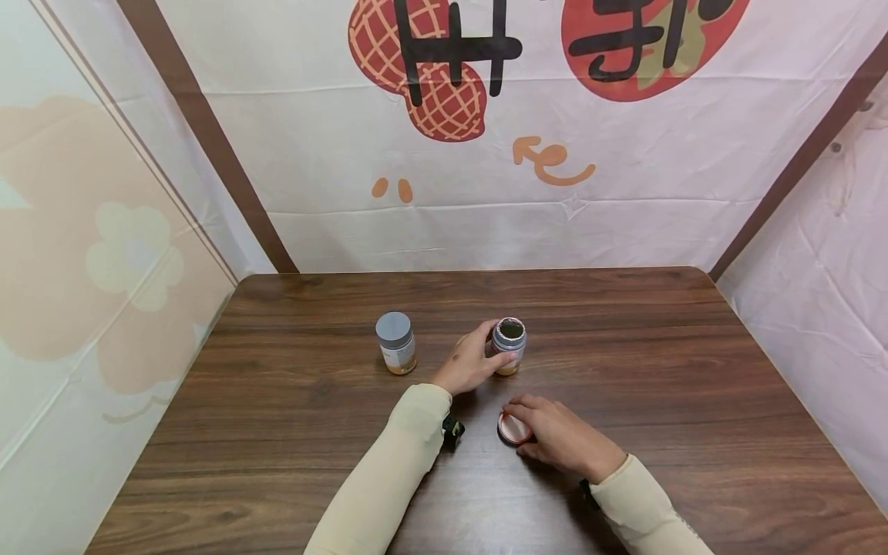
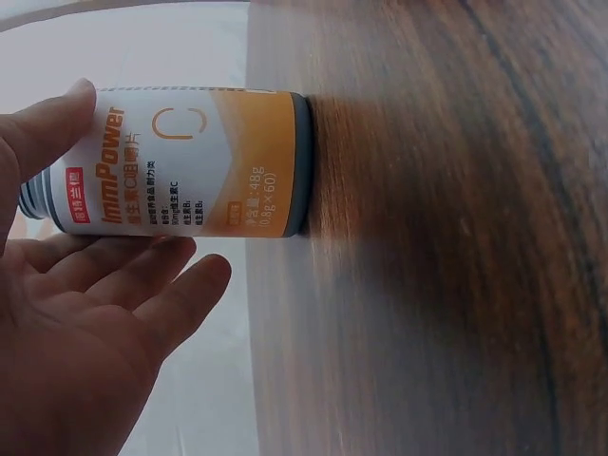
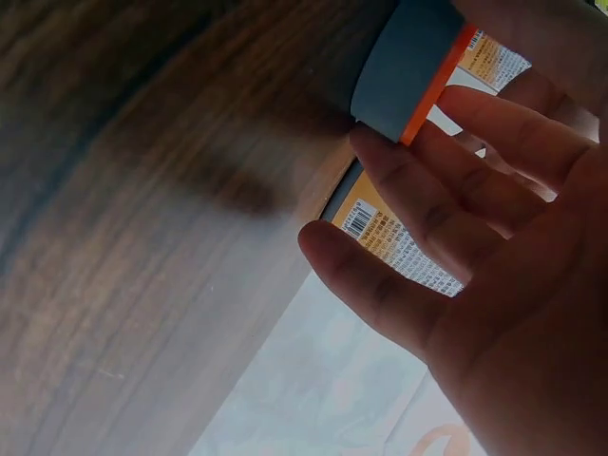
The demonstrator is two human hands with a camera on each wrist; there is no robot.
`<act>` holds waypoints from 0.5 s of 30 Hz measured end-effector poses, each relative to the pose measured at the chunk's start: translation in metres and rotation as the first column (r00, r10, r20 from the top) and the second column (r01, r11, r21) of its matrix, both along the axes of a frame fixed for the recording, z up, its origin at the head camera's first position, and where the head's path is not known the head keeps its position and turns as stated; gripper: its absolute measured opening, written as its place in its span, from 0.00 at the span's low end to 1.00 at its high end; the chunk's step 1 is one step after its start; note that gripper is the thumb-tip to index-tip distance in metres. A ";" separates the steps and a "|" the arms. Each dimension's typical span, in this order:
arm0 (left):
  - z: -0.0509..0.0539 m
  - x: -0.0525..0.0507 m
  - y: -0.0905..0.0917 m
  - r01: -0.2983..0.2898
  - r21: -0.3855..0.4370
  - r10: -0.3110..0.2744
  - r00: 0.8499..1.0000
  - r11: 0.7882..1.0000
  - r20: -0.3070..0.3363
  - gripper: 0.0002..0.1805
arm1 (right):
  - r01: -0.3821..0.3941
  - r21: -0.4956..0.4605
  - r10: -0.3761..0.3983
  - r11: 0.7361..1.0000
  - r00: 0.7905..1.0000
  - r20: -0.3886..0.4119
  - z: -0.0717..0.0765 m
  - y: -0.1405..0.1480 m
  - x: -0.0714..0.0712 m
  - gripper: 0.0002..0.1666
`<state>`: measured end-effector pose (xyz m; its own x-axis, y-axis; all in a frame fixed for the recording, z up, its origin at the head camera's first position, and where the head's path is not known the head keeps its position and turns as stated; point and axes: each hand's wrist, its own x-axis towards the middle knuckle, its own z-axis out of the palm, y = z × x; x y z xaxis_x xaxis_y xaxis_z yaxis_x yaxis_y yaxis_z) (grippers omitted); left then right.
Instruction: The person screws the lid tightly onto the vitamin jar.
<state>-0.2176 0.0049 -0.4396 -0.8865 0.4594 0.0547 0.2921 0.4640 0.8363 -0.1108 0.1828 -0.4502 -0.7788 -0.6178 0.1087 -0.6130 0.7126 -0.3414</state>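
An uncapped supplement bottle [image 1: 514, 361] with a grey base and a white-and-orange label [image 2: 180, 161] stands upright on the table, its dark mouth facing up. My left hand [image 1: 468, 361] grips its upper part, thumb on one side and fingers on the other. Nearer to me, the bottle's round grey lid [image 1: 514, 428] lies underside up, showing a pale inside and a red-orange rim. My right hand [image 1: 562, 435] pinches the lid by its edge between thumb and fingers. In the right wrist view the lid [image 3: 408, 76] is at or just above the tabletop; I cannot tell which.
A second bottle [image 1: 397, 347] with its grey lid on stands to the left of my left hand. Both are on a brown wood-grain table [image 1: 291, 432]. A printed white curtain [image 1: 486, 231] hangs behind the table's far edge, with more cloth at both sides.
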 end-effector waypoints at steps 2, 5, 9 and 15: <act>-0.001 0.000 0.000 0.000 -0.004 0.000 1.000 1.000 -0.002 0.33 | -0.002 -0.003 0.002 1.000 1.000 -0.003 -0.001 0.000 0.000 0.32; -0.002 0.000 0.000 0.005 -0.003 -0.005 1.000 1.000 -0.001 0.33 | -0.007 -0.010 0.007 1.000 1.000 -0.008 0.000 0.000 0.000 0.31; -0.002 0.000 0.000 0.011 0.001 -0.011 1.000 1.000 0.001 0.33 | -0.009 -0.015 0.009 1.000 1.000 -0.008 0.000 0.001 -0.001 0.31; -0.001 0.002 -0.002 0.020 0.008 -0.020 1.000 1.000 0.007 0.32 | -0.010 -0.014 0.010 1.000 1.000 -0.002 0.001 0.001 -0.001 0.30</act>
